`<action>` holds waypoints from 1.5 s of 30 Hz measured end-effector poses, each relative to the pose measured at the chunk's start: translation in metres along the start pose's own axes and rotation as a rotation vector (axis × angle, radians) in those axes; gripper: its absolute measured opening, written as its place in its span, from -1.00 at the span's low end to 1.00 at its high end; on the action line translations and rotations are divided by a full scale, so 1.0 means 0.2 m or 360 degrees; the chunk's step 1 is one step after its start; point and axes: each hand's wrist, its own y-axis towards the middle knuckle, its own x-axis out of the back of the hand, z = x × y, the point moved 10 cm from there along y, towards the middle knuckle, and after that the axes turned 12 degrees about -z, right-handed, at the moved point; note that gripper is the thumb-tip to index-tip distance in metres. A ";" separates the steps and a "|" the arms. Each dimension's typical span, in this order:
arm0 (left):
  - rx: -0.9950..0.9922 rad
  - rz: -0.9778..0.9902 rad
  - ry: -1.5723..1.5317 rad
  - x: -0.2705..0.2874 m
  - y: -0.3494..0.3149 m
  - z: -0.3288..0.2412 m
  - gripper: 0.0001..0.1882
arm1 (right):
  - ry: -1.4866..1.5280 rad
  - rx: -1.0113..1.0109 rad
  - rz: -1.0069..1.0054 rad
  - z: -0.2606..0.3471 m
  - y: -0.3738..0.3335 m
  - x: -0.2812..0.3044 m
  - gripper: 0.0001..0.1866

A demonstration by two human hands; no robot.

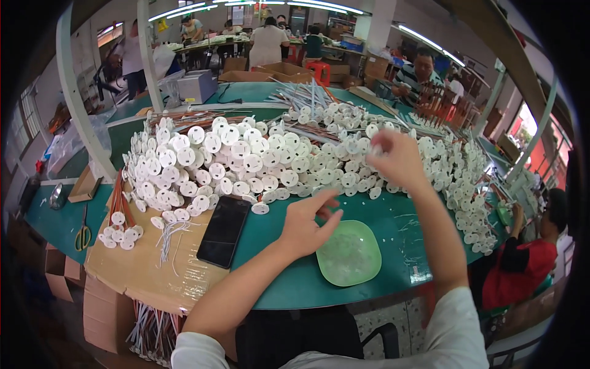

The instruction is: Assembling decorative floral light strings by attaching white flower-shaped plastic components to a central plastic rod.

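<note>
A big heap of round white disc-shaped parts (252,161) on reddish-brown wires stretches across the table before me. My left hand (308,225) is held over the table in front of the heap, thumb and fingers apart, with nothing visible in it. Just below its fingers sits a light green bowl (349,270) with small whitish, translucent bits inside. My right hand (396,158) is raised over the right part of the heap. Its fingers are pinched together and blurred; what they hold, if anything, I cannot make out.
A black phone (224,232) lies left of the bowl, partly on a brown cardboard sheet (153,264). White cable ties (170,237) and a small disc bundle (120,235) lie there too. Scissors (83,232) rest at far left. A person in red (522,270) sits at right.
</note>
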 end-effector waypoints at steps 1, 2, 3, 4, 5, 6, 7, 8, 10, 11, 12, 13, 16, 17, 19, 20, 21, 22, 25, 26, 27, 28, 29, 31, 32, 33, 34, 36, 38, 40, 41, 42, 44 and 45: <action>0.0115 0.0019 -0.0130 -0.01 -0.01 -0.01 -0.66 | 0.0221 -0.0234 0.0079 -0.03 -0.14 -0.04 -0.73; 0.0228 0.0041 -0.0269 -0.02 -0.02 -0.02 -0.48 | 0.0329 -0.0194 0.0052 0.02 -0.24 -0.05 -0.73; 0.0245 0.0039 -0.0263 -0.02 -0.03 -0.02 -0.48 | 0.0437 -0.0162 0.0024 0.08 -0.33 -0.06 -0.74; 0.0111 0.0129 -0.0180 -0.04 -0.03 -0.05 -0.37 | 0.0557 -0.0169 -0.0023 0.12 -0.40 -0.08 -0.74; -0.0021 0.0219 -0.0096 -0.08 -0.03 -0.06 -0.25 | 0.0679 -0.0177 -0.0069 0.15 -0.46 -0.10 -0.74; -0.0243 0.0175 -0.0014 -0.07 -0.02 -0.08 -0.32 | 0.0822 -0.0232 0.0026 0.19 -0.49 -0.14 -0.79; -0.0231 0.0184 -0.0009 -0.08 -0.03 -0.05 -0.32 | 0.0828 -0.0246 0.0032 0.17 -0.51 -0.18 -0.79; -0.0093 0.0205 -0.0087 -0.08 -0.04 0.01 -0.34 | 0.0931 -0.0131 -0.0013 0.18 -0.53 -0.20 -0.80; 0.0087 0.0225 -0.0197 -0.06 -0.04 0.06 -0.41 | 0.1017 0.0053 -0.0081 0.22 -0.55 -0.17 -0.78; 0.0104 0.0230 -0.0200 -0.06 -0.03 0.05 -0.41 | 0.1014 0.0038 -0.0071 0.21 -0.56 -0.19 -0.78; 0.0117 0.0196 -0.0251 -0.05 -0.03 0.05 -0.41 | 0.1055 0.0062 -0.0166 0.21 -0.56 -0.17 -0.79; 0.0129 0.0162 -0.0302 -0.04 -0.03 0.05 -0.41 | 0.1094 0.0087 -0.0261 0.19 -0.56 -0.14 -0.80; 0.0033 0.0192 -0.0127 -0.04 -0.04 0.03 -0.45 | 0.1021 0.0141 -0.0280 0.20 -0.58 -0.13 -0.77; -0.0175 0.0210 0.0051 -0.04 -0.04 -0.01 -0.46 | 0.1032 0.0132 -0.0269 0.20 -0.59 -0.13 -0.77; -0.0210 0.0227 0.0042 -0.05 -0.05 -0.02 -0.48 | 0.0770 0.0454 -0.0451 0.29 -0.61 -0.03 -0.79; -0.0252 0.0238 0.0034 -0.06 -0.05 -0.04 -0.50 | 0.0771 0.0449 -0.0449 0.29 -0.62 -0.03 -0.79; -0.0253 0.0237 0.0036 -0.06 -0.05 -0.05 -0.50 | 0.0752 0.0515 -0.0487 0.30 -0.62 -0.02 -0.79; -0.0204 0.0276 -0.0011 -0.06 -0.05 -0.04 -0.50 | 0.0733 0.0582 -0.0524 0.31 -0.63 -0.01 -0.80; -0.0078 0.0368 -0.0029 -0.06 -0.04 -0.02 -0.51 | 0.0746 0.0554 -0.0362 0.28 -0.61 -0.04 -0.81; 0.0007 0.0429 -0.0007 -0.08 -0.04 0.01 -0.51 | 0.0751 0.0565 -0.0365 0.27 -0.60 -0.04 -0.81; 0.0002 0.0423 -0.0005 -0.08 -0.05 0.01 -0.51 | 0.0806 0.0545 -0.0311 0.25 -0.60 -0.06 -0.82; 0.0118 0.0414 -0.0125 -0.09 -0.06 0.04 -0.52 | 0.0861 0.0526 -0.0257 0.24 -0.59 -0.08 -0.83; 0.0232 0.0404 -0.0246 -0.09 -0.07 0.07 -0.53 | 0.0862 0.0534 -0.0258 0.23 -0.59 -0.06 -0.83; 0.0259 0.0411 -0.0265 -0.10 -0.07 0.07 -0.53 | 0.0894 0.0522 -0.0130 0.22 -0.58 -0.08 -0.84; 0.0295 0.0422 -0.0285 -0.10 -0.08 0.07 -0.53 | 0.0894 0.0532 -0.0136 0.23 -0.59 -0.08 -0.84; 0.0280 0.0425 -0.0288 -0.10 -0.07 0.07 -0.53 | 0.0849 0.0515 -0.0167 0.23 -0.60 -0.08 -0.84; 0.0059 0.0388 -0.0144 -0.08 -0.06 0.02 -0.52 | 0.0804 0.0496 -0.0199 0.23 -0.61 -0.08 -0.84; -0.0189 0.0353 0.0050 -0.06 -0.05 -0.03 -0.52 | 0.0814 0.0493 -0.0267 0.24 -0.62 -0.07 -0.85; -0.0245 0.0306 0.0032 -0.05 -0.03 -0.05 -0.52 | 0.0817 0.0518 -0.0350 0.24 -0.62 -0.06 -0.83; -0.0297 0.0258 0.0016 -0.02 -0.01 -0.07 -0.53 | 0.0779 0.0471 -0.0249 0.23 -0.58 -0.05 -0.81; -0.0331 0.0267 0.0042 -0.01 0.01 -0.08 -0.53 | 0.0750 0.0421 -0.0144 0.23 -0.55 -0.04 -0.78; -0.0368 0.0276 0.0072 0.00 0.02 -0.09 -0.53 | 0.0744 0.0425 -0.0154 0.21 -0.52 0.01 -0.78; -0.0405 0.0213 0.0133 0.05 0.04 -0.09 -0.54 | 0.0607 0.0392 0.0677 0.20 -0.55 -0.17 -0.70; -0.0448 0.0160 0.0156 0.06 0.04 -0.10 -0.54 | 0.0593 0.0384 0.0667 0.20 -0.55 -0.16 -0.70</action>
